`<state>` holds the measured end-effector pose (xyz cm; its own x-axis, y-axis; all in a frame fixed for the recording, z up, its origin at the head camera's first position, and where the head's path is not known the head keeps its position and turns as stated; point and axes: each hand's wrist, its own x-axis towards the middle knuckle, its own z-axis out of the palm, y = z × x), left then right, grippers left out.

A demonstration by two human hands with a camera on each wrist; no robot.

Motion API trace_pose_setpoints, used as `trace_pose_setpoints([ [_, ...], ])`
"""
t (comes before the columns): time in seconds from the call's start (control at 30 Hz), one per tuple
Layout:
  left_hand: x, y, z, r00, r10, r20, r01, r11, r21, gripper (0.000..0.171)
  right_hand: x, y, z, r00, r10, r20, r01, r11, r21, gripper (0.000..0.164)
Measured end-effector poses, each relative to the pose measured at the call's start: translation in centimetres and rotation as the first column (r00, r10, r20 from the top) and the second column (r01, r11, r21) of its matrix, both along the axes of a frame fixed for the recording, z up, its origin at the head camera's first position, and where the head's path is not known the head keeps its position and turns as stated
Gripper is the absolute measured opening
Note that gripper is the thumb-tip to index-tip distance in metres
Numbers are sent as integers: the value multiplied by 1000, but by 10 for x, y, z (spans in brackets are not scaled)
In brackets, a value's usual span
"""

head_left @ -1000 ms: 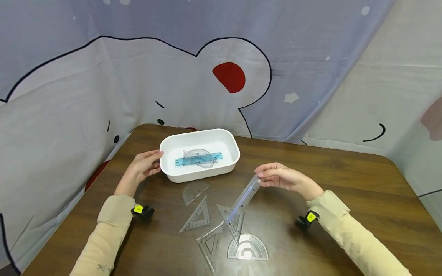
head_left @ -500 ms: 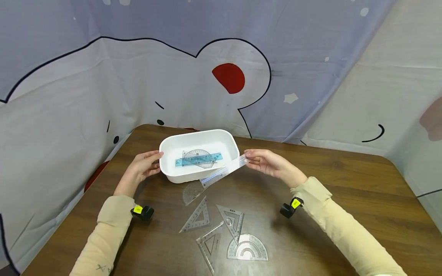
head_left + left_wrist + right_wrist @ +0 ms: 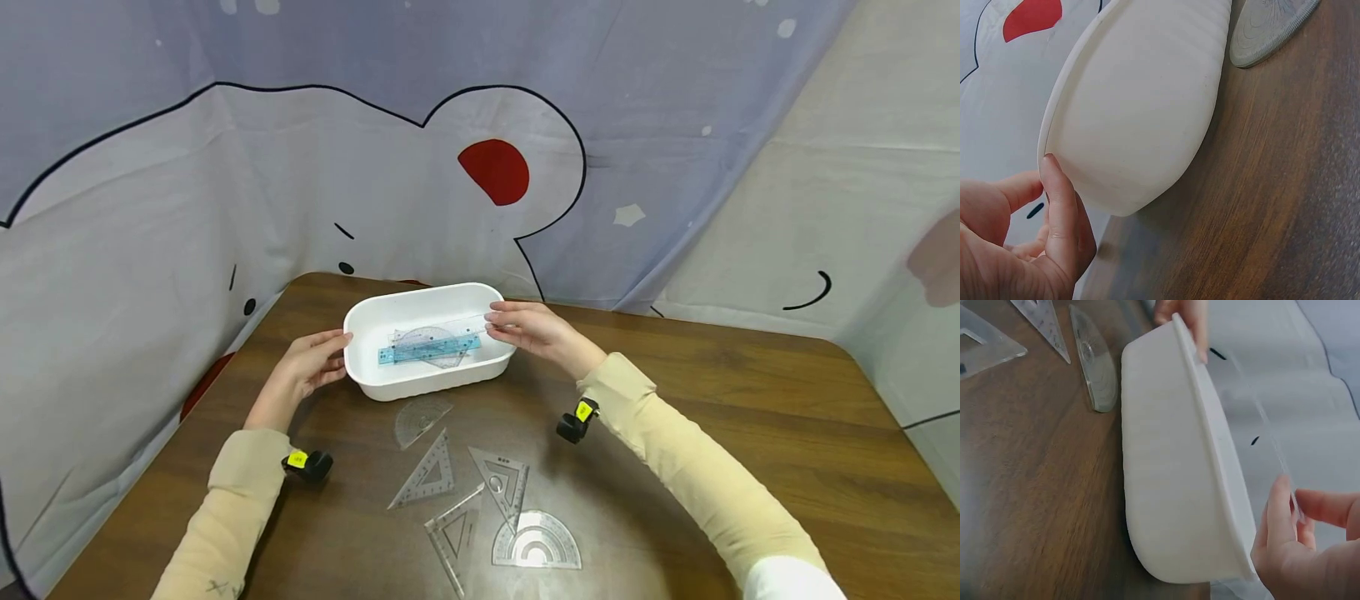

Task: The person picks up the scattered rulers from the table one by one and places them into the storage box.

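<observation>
The white plastic tub [image 3: 420, 387] stands at the back left of the table. My left hand [image 3: 311, 364] pinches its left rim; in the left wrist view the thumb and a finger [image 3: 1060, 219] meet at the edge. My right hand [image 3: 546, 333], over the tub's right end, pinches one end of a clear ruler [image 3: 1270, 434]. That ruler stretches leftward above the tub and is hard to see against the white. Inside the tub lie a blue ruler [image 3: 429, 350], a clear protractor [image 3: 420, 333] and another clear piece partly under them.
On the table [image 3: 712, 392] before the tub lie a small protractor [image 3: 420, 419], a set square [image 3: 417, 492], another set square [image 3: 447, 550], a third set square [image 3: 516, 492] and a larger protractor [image 3: 536, 525]. A printed cloth [image 3: 300, 183] hangs behind the table.
My right hand has carried the clear ruler left and back, from above the set squares to over the tub, turning it closer to level across the view. My left hand stays on the rim.
</observation>
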<state>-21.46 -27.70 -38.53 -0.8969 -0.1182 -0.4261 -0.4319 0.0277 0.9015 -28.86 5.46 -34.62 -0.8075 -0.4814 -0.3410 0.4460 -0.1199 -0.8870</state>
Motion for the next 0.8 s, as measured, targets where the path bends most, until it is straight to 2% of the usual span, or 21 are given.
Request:
trace_pose_setpoints([
  [0.33,1,0,-1,1000,1,0,-1,1000,16,66,-14,-30,-5,998,34,-52,-25,984,175,44],
  [0.5,0,0,0,1000,-2,-3,2,1000,9,66,-20,-45,-6,1000,7,-4,-6,979,206,43],
  [0.63,0,0,0,1000,-3,-1,3,1000,16,67,-23,-54,-12,999,13,38,-21,978,206,44],
  [0.8,0,0,0,1000,-3,2,3,1000,1,65,-19,-63,-11,996,9,94,-29,976,216,45],
])
